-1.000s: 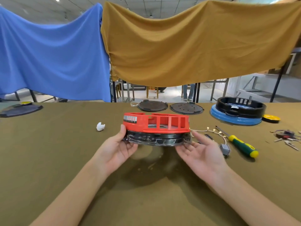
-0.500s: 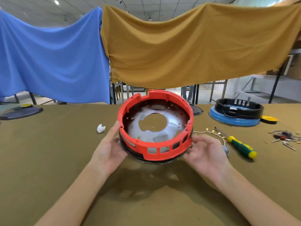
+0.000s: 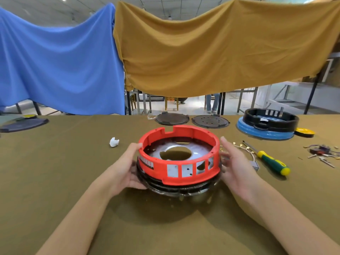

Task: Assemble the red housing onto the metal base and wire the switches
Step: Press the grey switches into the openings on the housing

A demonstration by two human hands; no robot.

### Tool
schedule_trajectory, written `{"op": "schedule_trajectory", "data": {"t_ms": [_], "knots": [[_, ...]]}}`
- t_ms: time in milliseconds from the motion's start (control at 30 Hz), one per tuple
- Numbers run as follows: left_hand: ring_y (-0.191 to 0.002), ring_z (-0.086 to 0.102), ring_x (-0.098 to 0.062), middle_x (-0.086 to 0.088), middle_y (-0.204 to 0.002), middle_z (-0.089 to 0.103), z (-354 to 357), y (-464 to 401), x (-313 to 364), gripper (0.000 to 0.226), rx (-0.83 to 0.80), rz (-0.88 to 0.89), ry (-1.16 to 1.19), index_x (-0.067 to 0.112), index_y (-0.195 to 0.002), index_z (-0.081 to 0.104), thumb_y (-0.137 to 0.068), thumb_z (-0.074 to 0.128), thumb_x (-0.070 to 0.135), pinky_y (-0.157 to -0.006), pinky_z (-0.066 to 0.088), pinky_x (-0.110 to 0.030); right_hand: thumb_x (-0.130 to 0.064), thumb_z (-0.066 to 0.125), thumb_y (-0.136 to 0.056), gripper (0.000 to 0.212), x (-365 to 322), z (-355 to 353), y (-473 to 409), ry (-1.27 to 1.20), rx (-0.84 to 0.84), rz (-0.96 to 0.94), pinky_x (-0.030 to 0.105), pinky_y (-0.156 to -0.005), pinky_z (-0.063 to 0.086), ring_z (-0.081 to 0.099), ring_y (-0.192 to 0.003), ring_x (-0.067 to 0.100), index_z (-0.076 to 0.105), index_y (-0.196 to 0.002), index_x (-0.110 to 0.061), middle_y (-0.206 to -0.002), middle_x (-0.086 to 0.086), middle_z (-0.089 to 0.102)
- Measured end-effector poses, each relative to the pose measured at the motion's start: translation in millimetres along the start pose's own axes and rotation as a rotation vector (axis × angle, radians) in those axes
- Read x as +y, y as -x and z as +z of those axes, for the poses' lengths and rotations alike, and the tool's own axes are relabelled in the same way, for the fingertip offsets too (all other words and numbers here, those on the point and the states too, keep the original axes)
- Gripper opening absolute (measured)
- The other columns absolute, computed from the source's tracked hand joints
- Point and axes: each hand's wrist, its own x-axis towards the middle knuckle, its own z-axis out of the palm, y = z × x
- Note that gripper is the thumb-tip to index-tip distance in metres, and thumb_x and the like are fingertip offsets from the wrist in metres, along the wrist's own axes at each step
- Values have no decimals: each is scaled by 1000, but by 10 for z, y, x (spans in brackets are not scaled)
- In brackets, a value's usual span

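Note:
The red ring housing [image 3: 191, 173] sits on the round metal base [image 3: 184, 190], and I hold the pair just above the table at its centre, open side up. Inside, the shiny base plate with a large centre hole shows. My left hand [image 3: 127, 170] grips the left side of the assembly. My right hand [image 3: 237, 166] cups the right side, fingers spread along the rim. A bundle of wires with small terminals and a grey switch [image 3: 254, 165] lies just right of my right hand.
A green and yellow screwdriver [image 3: 272, 162] lies to the right. A black housing on a blue base [image 3: 268, 124], two dark discs [image 3: 172, 119] [image 3: 210, 121], a white scrap [image 3: 114, 142], loose small parts [image 3: 322, 153] and a dark plate [image 3: 22, 124] rest on the olive table.
The assembly was first held edge-on, then tipped with its opening toward me. Now it is lower and closer to level, open side up, still between both hands.

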Motion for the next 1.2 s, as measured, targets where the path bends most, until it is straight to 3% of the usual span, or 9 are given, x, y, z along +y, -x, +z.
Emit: {"op": "schedule_trajectory", "data": {"t_ms": [100, 200, 300, 467, 567, 667, 800, 967, 1200], "knots": [[-63, 73, -35, -16, -83, 76, -34, -40, -37, 77, 115, 41, -225, 5, -97, 71, -84, 41, 75, -52, 56, -31, -58, 57, -90, 36, 41, 30, 8, 372, 122, -59, 29, -70, 53, 72, -85, 14, 66, -100, -25, -89, 0, 77], [-57, 72, -34, -16, -85, 74, -46, -64, -51, 92, 255, 91, -387, 2, -92, 71, -63, 39, 83, -54, 54, -30, -45, 59, -91, 26, 49, -35, -7, 667, 289, -276, 26, -67, 44, 64, -84, 9, 70, -85, -22, -86, -4, 72], [-51, 68, -24, -8, -75, 75, -63, -94, -83, 89, 418, 192, -624, 5, -89, 71, -77, 33, 85, -55, 53, -29, -39, 60, -91, 13, 48, -43, 2, 675, 345, -493, 28, -69, 46, 61, -86, 9, 63, -89, -26, -89, -8, 65], [-57, 45, -12, 12, -56, 49, 30, -81, -78, 57, 549, 516, -548, 17, -64, 45, -97, 42, 64, -56, 34, -33, -23, 65, -92, 36, 21, 21, 2, 426, 153, -593, 28, -52, 34, 35, -55, 13, 35, -73, -20, -61, -2, 35], [-63, 51, -4, 8, -67, 56, 58, -105, -99, 44, 499, 534, -465, 18, -74, 57, -98, 48, 54, -61, 37, -30, -6, 56, -92, 35, -10, 15, -35, 335, 131, -557, 27, -50, 29, 28, -52, 11, 30, -74, -22, -59, -6, 29], [-73, 56, -10, 4, -82, 63, 50, -146, -137, 41, 468, 518, -418, 14, -87, 62, -98, 50, 52, -66, 41, -29, -5, 50, -97, 31, -45, -39, -68, 229, 127, -492, 31, -57, 29, 28, -54, 10, 29, -80, -20, -58, -7, 31], [-77, 58, -13, 0, -88, 66, 51, -192, -155, 37, 445, 514, -375, 16, -90, 61, -98, 52, 51, -73, 44, -33, 10, 41, -93, 33, -103, -104, -85, -245, -51, -323, 26, -56, 29, 33, -56, 11, 30, -78, -18, -65, -2, 32], [-81, 60, -17, -2, -89, 67, 53, -200, -164, 38, 419, 514, -326, 15, -92, 61, -98, 52, 52, -87, 50, -43, -16, 51, -83, 20, -169, -179, -16, -667, -331, -147, 26, -59, 28, 28, -64, 14, 32, -79, -18, -75, -1, 27], [-84, 60, -18, -8, -95, 67, 49, -199, -167, 39, 407, 522, -320, 15, -93, 60, -98, 51, 53, -84, 49, -42, -20, 47, -85, 17, -179, -190, 25, -712, -435, -95, 23, -53, 27, 25, -59, 12, 33, -75, -18, -71, -3, 23]]}}
